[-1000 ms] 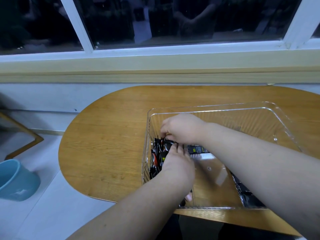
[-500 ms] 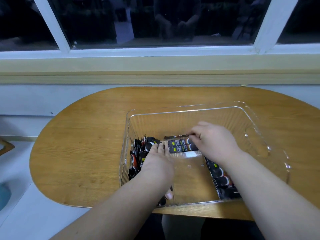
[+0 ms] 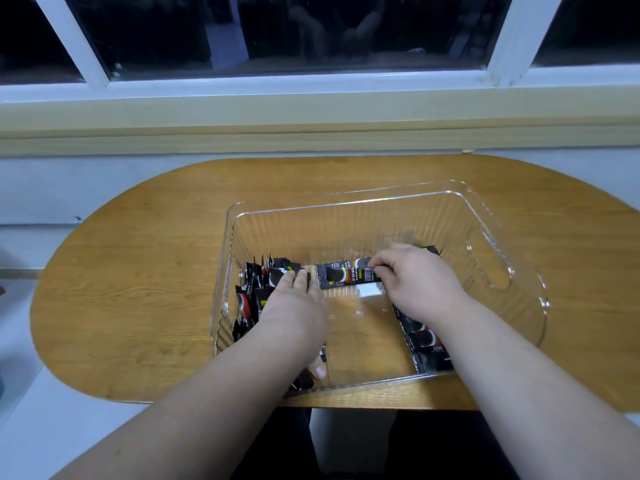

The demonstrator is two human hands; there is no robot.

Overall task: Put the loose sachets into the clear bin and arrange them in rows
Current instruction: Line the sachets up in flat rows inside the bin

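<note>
A clear plastic bin (image 3: 349, 202) stands on an oval wooden table (image 3: 138, 271). Inside, several black sachets (image 3: 251, 296) stand on edge in a row against the bin's left wall. My left hand (image 3: 294, 310) lies flat against that row, fingers straight, thumb near the front wall. My right hand (image 3: 415, 282) pinches the right end of one black sachet (image 3: 346, 276) lying flat crosswise on the bin floor. More sachets (image 3: 427, 344) lie flat under my right wrist at the bin's right front.
The bin's right part has a handle cut-out (image 3: 488, 268). A window sill (image 3: 311, 112) and dark window run behind the table. The table's front edge (image 3: 346, 403) is close to me; pale floor lies to the left.
My right hand moved from the left row to the middle, drawing one sachet rightward across the bin floor. My left hand stayed on the row. The camera view shifted.
</note>
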